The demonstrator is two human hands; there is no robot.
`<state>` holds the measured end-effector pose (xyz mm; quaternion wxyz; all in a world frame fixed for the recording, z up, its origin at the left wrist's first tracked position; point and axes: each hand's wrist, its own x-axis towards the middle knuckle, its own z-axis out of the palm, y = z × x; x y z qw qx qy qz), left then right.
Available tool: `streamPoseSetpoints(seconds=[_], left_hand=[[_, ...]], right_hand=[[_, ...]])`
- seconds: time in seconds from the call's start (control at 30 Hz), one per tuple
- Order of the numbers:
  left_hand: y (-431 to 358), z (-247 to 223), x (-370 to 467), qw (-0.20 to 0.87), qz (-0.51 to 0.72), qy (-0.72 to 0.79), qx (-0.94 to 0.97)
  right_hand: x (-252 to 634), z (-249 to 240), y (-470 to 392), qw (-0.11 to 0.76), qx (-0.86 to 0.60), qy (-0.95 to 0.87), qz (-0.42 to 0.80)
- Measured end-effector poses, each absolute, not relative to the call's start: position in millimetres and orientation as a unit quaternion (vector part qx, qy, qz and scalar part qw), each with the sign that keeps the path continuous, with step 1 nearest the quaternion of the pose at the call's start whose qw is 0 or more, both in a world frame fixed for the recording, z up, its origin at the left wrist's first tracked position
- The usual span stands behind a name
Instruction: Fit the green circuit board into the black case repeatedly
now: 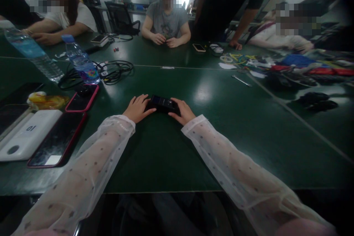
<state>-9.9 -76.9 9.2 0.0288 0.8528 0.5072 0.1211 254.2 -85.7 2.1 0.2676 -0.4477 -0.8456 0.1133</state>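
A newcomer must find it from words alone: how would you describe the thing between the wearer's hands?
Find the big green table, then the two sheer, dotted sleeves stretched over it. Between the left hand and right hand is a small black device. Unlike the flat phones to the left, it is chunky, with pale marks on its face and a hand at each end.

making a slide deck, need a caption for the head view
Left hand and right hand grasp either end of a black device at a green table, bottles and phones to the left.
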Motion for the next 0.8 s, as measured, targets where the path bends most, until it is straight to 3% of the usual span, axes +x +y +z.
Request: streamPoseSetpoints(seconds=[0.8], left_hand=[[-77.1,9.7,-9.1,0.030,0.121,0.507,0.853]], right_hand=[[251.2,7.7,-89.9,0.254,-0.463,-0.841,0.115]])
